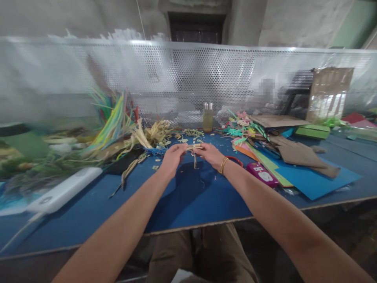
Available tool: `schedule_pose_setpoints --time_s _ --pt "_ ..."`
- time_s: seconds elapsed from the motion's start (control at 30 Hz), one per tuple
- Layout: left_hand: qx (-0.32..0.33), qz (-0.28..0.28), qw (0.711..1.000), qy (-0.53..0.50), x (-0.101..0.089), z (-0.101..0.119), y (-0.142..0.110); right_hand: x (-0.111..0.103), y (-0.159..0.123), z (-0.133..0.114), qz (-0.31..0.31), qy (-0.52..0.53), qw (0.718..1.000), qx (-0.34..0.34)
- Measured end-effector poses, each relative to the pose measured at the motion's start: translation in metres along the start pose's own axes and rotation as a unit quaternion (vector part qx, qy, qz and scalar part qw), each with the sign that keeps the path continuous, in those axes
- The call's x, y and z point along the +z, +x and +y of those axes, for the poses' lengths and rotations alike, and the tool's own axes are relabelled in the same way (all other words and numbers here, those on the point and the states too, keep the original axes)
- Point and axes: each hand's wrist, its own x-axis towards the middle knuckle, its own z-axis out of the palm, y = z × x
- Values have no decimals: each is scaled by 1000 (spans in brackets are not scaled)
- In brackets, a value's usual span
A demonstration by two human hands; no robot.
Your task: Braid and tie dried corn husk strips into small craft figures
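Note:
Over the middle of the blue tabletop (188, 208), my left hand (174, 156) pinches one end of a small pale strip piece (193, 146) that looks like dried plant husk. My right hand (211, 155), with a gold bracelet (223, 165) at the wrist, grips the other end. A thin loose end (194, 160) hangs down between the two hands. Just beyond my left hand lies a bunch of dry, straw-coloured husks (157, 133). Beside my right wrist, a red curved object (235, 160) shows partly; the arm hides the rest.
A white power strip (66, 190) and colourful thin strips (113, 122) are at left. A bottle of yellowish liquid (207, 118) stands at the back before a perforated metal panel (212, 74). On the right lie a purple case (262, 175), blue sheets (312, 182) and brown cardboard (303, 155).

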Motion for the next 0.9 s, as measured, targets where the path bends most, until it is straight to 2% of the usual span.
schedule_pose_setpoints --time_s 0.1,0.23,0.33,0.47,0.63,0.77,0.83,0.9 --pt "23 4 999 22 -5 0 5 -2 -1 2 -40 -23 999 1" --pt "30 -14 999 16 -7 -4 10 1 2 9 -89 -2 996 -13" --pt "39 -26 999 -2 -6 -7 12 4 3 13 -99 20 995 -11" --pt "22 0 999 -48 -5 -10 14 7 0 11 -102 38 994 8" --pt "-9 23 997 -76 -4 -4 13 8 0 6 -77 61 995 34" --pt "-10 54 995 -80 -5 1 11 0 5 7 -16 120 990 77" --pt "-19 49 997 -58 -5 0 11 -3 7 7 12 137 987 86" --pt "-17 17 1000 -1 -5 -2 9 -5 8 7 28 139 986 86"
